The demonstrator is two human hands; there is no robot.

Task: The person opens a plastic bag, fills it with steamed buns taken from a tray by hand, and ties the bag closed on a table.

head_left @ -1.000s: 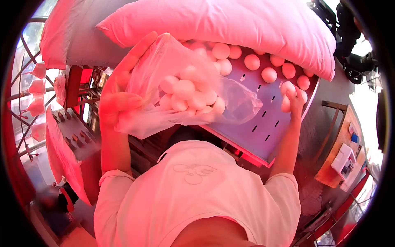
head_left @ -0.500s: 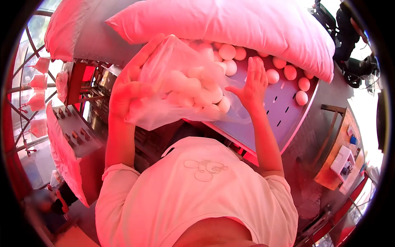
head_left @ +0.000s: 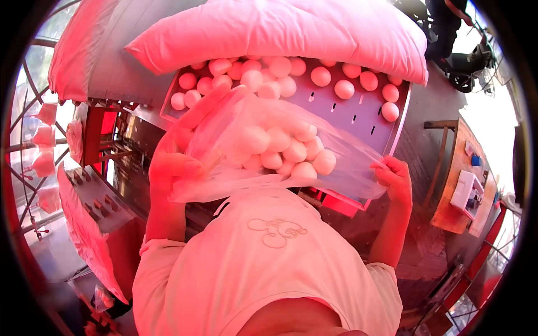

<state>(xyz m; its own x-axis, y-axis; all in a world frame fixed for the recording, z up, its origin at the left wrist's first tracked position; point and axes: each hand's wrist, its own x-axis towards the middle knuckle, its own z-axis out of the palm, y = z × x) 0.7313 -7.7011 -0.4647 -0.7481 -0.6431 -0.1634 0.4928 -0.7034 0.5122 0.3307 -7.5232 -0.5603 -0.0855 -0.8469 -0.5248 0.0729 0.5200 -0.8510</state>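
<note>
Open moments ago, the right hand (head_left: 395,178) is now pinching the bag (head_left: 352,158); the left hand (head_left: 178,155) is holding its fingers wide, stretching plastic around balls (head_left: 295,150) between them.

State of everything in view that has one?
Plastic bag: stretched between both hands, eggs inside
Left hand: spread, at the bag
Right hand: closed on the bag's edge
Loose eggs: lying on tray
Tray: partly covered
Pillow: lying across tray
White box: open
</note>
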